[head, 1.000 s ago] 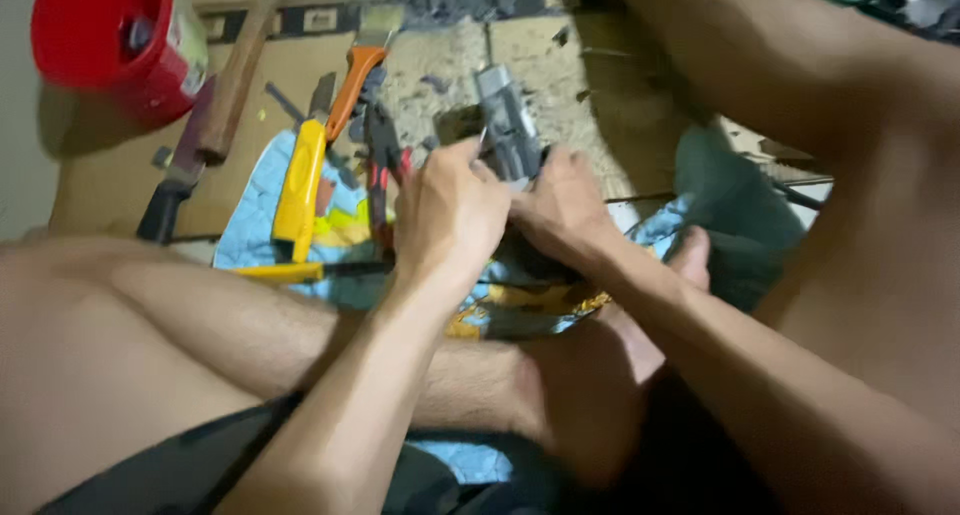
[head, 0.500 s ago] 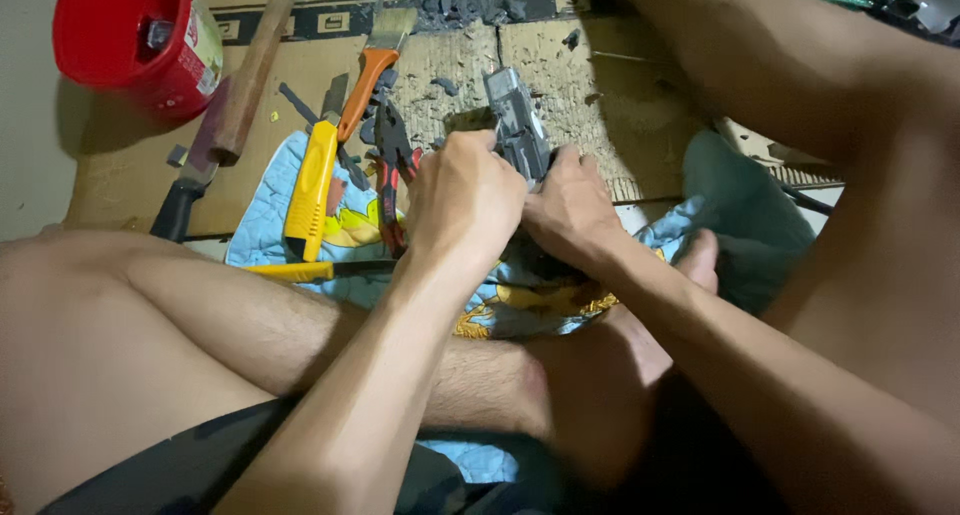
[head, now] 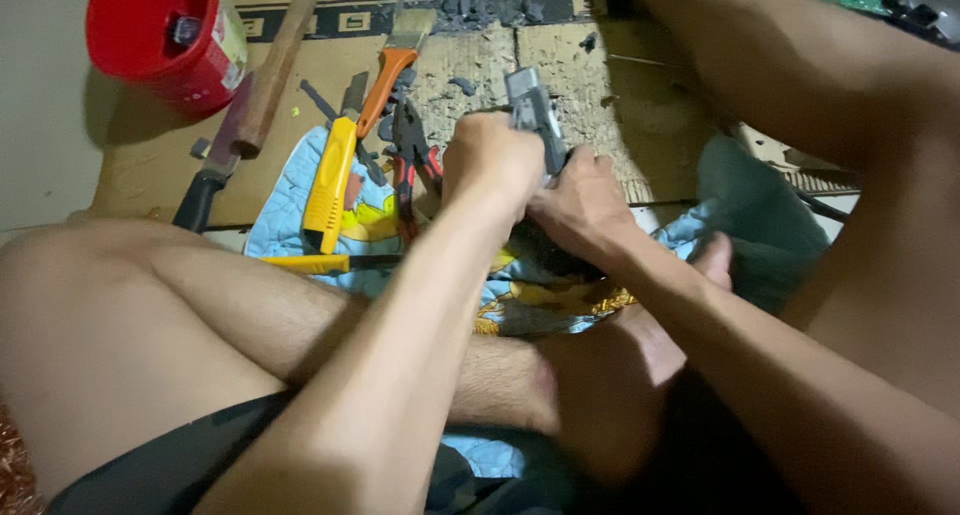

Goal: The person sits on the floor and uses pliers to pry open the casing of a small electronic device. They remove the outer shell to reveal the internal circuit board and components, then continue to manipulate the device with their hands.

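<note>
Around my hands I see a yellow utility knife (head: pixel 330 185), red-handled pliers (head: pixel 408 170), an orange-handled brush (head: pixel 392 67) and a red bucket (head: pixel 165 35) on cardboard (head: pixel 590 85); my crossed legs crowd the foreground. My left hand (head: pixel 490 165) and right hand (head: pixel 575 210) meet above the patterned cloth (head: pixel 290 225), both closed tight around a grey metal part (head: pixel 532 110) poking up between them

A grey, blocky metal part (head: pixel 531 110) stands tilted upright above the cardboard, partly hidden.
</note>
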